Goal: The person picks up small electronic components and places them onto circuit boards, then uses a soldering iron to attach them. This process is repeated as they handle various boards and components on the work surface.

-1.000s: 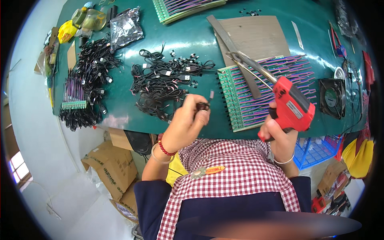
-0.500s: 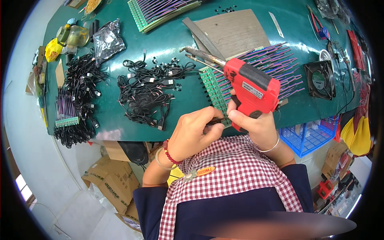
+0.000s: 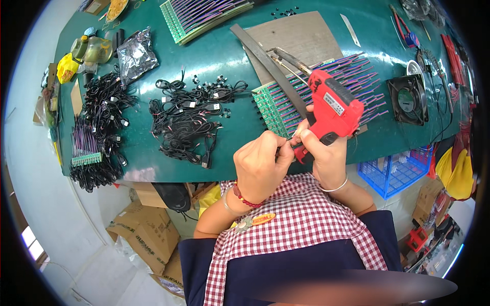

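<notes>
My right hand (image 3: 326, 162) is wrapped round the handle of a red and black soldering gun (image 3: 338, 106), its metal tip pointing up and left over the boards. Close beside it, my left hand (image 3: 263, 164) is closed in a pinch, fingertips meeting those of my right. What the pinch holds is mostly hidden. Under the gun lies a green circuit board panel (image 3: 269, 111) with rows of purple and black wires (image 3: 365, 84) running right. A long grey metal bar (image 3: 270, 70) lies slantwise across its wires.
Tangled black USB cables (image 3: 189, 122) lie left of my hands, with another bundle (image 3: 104, 102) further left. A brown board (image 3: 306, 38) and stacked wired panels (image 3: 204, 18) are at the back. To the right stand a black fan (image 3: 407, 100) and, below table level, a blue crate (image 3: 390, 176).
The soldering gun and my right hand have moved slightly right, its tip swinging up and right. My left hand has moved right, and its fingers now meet my right fingertips.
</notes>
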`<act>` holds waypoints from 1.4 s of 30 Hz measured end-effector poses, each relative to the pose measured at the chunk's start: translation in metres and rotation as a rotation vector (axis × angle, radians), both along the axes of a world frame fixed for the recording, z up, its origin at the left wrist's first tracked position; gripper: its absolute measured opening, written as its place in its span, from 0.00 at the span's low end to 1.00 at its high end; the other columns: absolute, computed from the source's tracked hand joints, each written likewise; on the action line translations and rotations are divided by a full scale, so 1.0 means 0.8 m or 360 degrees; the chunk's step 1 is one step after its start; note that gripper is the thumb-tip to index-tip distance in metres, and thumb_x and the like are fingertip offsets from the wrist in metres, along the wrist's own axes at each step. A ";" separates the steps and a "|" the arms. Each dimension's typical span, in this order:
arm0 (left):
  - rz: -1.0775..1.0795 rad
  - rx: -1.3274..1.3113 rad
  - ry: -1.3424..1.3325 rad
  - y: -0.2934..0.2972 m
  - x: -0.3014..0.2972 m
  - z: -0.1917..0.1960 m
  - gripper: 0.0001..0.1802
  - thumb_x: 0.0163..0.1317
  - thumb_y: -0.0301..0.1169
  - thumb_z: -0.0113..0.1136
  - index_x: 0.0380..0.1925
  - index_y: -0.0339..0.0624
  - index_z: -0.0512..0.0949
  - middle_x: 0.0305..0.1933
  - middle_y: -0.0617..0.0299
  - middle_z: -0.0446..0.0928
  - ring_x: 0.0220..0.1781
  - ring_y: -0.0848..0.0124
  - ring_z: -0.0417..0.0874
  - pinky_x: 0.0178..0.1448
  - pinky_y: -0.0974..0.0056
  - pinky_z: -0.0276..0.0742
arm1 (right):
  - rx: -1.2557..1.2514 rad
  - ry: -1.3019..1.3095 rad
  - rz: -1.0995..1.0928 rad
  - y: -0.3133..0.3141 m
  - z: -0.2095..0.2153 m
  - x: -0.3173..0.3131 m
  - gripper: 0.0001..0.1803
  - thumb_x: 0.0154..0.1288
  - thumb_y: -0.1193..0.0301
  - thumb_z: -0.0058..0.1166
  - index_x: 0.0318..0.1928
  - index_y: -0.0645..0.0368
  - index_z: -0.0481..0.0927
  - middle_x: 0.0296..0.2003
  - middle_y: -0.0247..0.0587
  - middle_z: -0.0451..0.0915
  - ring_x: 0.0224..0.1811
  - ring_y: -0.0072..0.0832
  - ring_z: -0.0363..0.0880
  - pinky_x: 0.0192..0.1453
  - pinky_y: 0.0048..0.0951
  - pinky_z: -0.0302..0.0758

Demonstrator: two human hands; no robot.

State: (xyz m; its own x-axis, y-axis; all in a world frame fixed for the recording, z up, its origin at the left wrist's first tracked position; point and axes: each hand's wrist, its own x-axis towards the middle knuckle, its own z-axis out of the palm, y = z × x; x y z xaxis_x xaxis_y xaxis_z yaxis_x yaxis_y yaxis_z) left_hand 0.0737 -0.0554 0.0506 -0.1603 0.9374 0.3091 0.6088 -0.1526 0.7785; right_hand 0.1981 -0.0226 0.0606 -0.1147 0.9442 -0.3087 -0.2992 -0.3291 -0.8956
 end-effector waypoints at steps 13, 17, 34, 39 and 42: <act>-0.0210 -0.0201 -0.0162 0.014 -0.024 0.010 0.06 0.47 0.18 0.59 0.25 0.37 0.74 0.19 0.62 0.70 0.16 0.73 0.72 0.20 0.72 0.66 | 0.0073 -0.0068 -0.0069 0.007 0.001 0.004 0.16 0.57 0.83 0.48 0.48 0.68 0.67 0.30 0.37 0.75 0.30 0.22 0.76 0.36 0.24 0.76; -0.0305 -0.0141 0.0249 0.048 -0.060 0.001 0.06 0.46 0.20 0.60 0.26 0.38 0.75 0.31 0.61 0.72 0.28 0.69 0.74 0.32 0.67 0.71 | 0.0105 -0.0111 -0.0028 0.014 0.004 0.036 0.21 0.58 0.82 0.47 0.53 0.69 0.63 0.30 0.38 0.74 0.31 0.23 0.75 0.37 0.26 0.77; -0.0631 -0.0328 0.0785 0.109 -0.095 -0.020 0.02 0.51 0.26 0.57 0.25 0.41 0.74 0.29 0.64 0.73 0.35 0.63 0.72 0.38 0.62 0.72 | -0.0148 -0.0217 0.0269 -0.032 -0.027 0.095 0.16 0.59 0.77 0.51 0.48 0.69 0.72 0.20 0.33 0.72 0.18 0.17 0.69 0.23 0.18 0.66; -0.0702 -0.0371 0.0802 0.117 -0.099 -0.021 0.02 0.51 0.26 0.56 0.25 0.41 0.74 0.28 0.63 0.73 0.35 0.62 0.72 0.39 0.61 0.72 | -0.0163 -0.0240 0.0257 -0.030 -0.025 0.088 0.14 0.58 0.77 0.54 0.46 0.66 0.73 0.21 0.32 0.73 0.19 0.16 0.70 0.24 0.19 0.67; -0.0728 -0.0404 0.0812 0.120 -0.099 -0.019 0.02 0.51 0.26 0.55 0.25 0.40 0.74 0.28 0.63 0.73 0.35 0.62 0.72 0.39 0.60 0.72 | -0.0195 -0.0316 0.0282 -0.033 -0.026 0.088 0.12 0.58 0.77 0.55 0.43 0.66 0.73 0.21 0.32 0.73 0.20 0.16 0.71 0.24 0.19 0.67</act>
